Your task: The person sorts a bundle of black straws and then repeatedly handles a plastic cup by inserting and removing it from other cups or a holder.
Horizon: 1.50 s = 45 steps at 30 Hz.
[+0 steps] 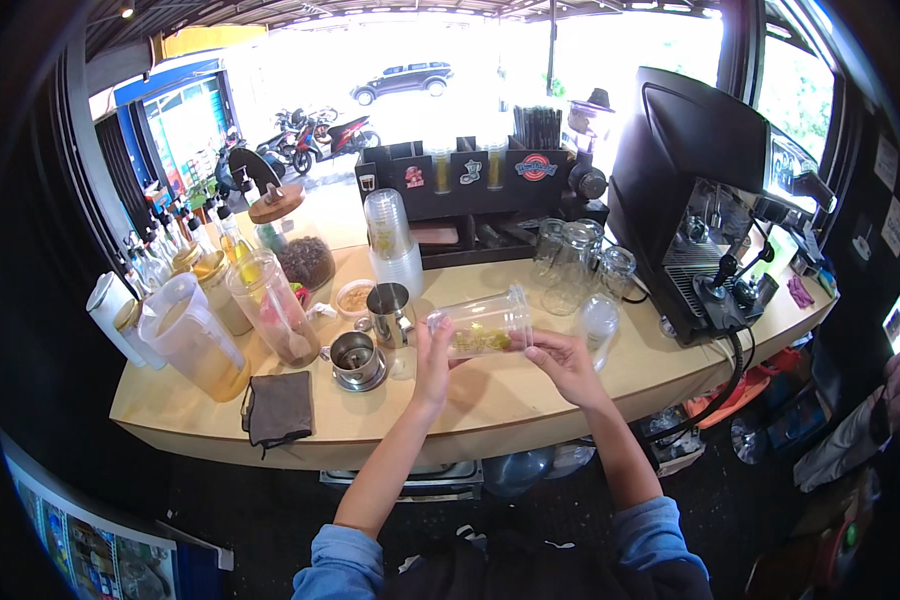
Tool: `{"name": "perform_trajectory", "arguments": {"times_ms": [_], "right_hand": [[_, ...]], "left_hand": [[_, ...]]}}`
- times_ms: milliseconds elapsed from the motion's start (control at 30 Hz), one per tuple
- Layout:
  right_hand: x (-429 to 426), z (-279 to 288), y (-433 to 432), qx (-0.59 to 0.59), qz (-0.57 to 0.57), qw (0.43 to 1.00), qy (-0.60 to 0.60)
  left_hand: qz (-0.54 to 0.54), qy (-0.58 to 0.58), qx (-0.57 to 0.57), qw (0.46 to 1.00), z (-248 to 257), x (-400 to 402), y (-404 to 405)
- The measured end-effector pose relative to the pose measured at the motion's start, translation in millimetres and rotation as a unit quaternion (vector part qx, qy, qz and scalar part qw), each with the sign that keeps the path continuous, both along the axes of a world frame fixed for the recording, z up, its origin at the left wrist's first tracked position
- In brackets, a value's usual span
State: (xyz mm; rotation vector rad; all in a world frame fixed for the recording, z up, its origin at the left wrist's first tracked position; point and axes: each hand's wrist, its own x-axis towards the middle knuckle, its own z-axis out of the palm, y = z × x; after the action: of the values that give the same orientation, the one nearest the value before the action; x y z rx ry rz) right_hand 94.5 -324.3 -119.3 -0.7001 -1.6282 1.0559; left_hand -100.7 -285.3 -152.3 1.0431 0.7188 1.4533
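Observation:
Before me, over the wooden counter [487, 405], I hold a clear plastic cup [480, 315] on its side; it bears yellow-green print. My left hand [433, 360] grips its base end at the left. At the right, the fingers of my right hand [566, 365] pinch the rim; more than one nested cup may be there, I cannot tell. Just left of my left hand stand a stainless steel pitcher [390, 319] and a small metal cup [351, 358] on a metal saucer. Behind these rises a stack of clear plastic cups [394, 259].
Leftward are a plastic jug [187, 337], a tall clear container [270, 307], a jar of dark contents [307, 261] and a folded dark cloth [279, 405]. Upturned glasses [570, 266] stand at the right, beside an espresso machine [690, 210]. A black organizer [465, 180] lines the back.

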Motion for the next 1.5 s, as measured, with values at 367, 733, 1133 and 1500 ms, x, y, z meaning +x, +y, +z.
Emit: {"name": "perform_trajectory", "arguments": {"times_ms": [367,733,1133,1500], "right_hand": [[2,9,1,-0.081,-0.023,0.993,0.082],[-2,8,4,-0.074,-0.031,0.993,0.083],[-5,2,1,-0.080,-0.051,0.990,0.108],[-25,-25,3,-0.114,0.064,0.962,0.239]], "left_hand": [[-0.111,0.009,0.138,0.984,-4,-9,6],[-0.107,-0.019,0.133,0.985,-4,-10,4],[-0.087,0.022,0.148,0.985,-4,-9,-1],[0.029,-0.012,0.137,0.990,-17,22,-2]]}}
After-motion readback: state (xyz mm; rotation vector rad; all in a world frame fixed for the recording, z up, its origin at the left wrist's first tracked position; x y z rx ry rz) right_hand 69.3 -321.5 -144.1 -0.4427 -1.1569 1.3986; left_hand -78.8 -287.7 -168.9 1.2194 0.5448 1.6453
